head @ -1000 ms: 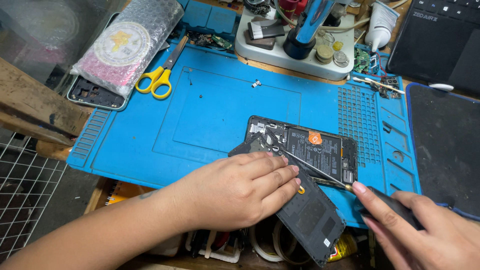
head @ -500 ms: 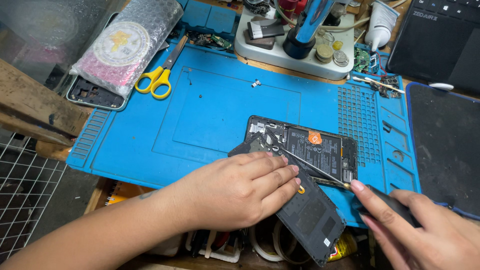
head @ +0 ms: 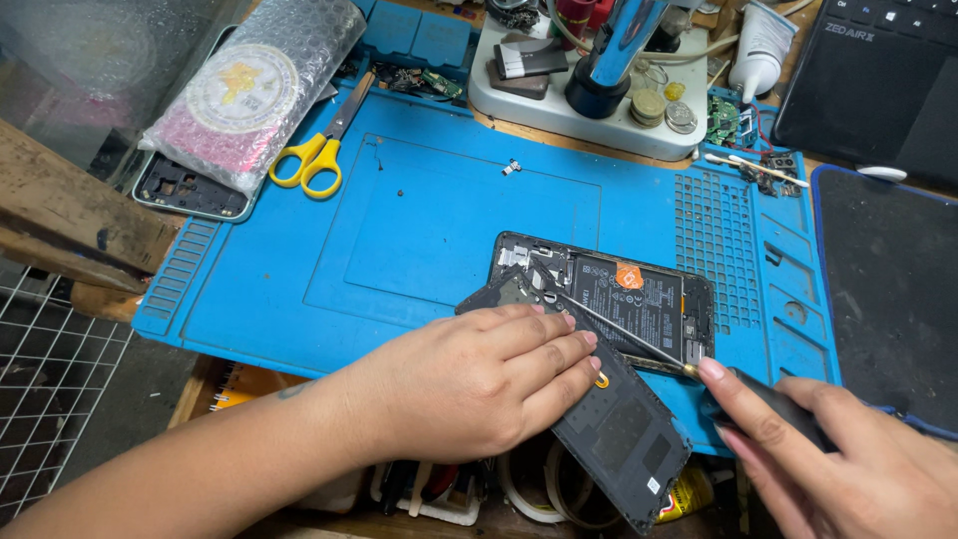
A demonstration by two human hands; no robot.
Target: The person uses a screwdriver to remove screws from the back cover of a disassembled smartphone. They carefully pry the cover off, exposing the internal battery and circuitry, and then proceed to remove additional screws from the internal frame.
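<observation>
No real change vs 1 s ago: your left hand (head: 479, 384) still flat on phone (head: 639, 299), right hand (head: 848, 469) still gripping screwdriver (head: 639, 344), tip on phone's top-left.

Blue work mat (head: 419, 250) is looking like matt, smooth silicone. Screwdriver (head: 639, 334) is showing a thin shiny metal shaft and a matt black handle, probably plastic. Detached back cover (head: 619, 429) is reading as dull black plastic. Far-left bubble wrap pouch (head: 249, 90) is catching glossy highlights.
</observation>
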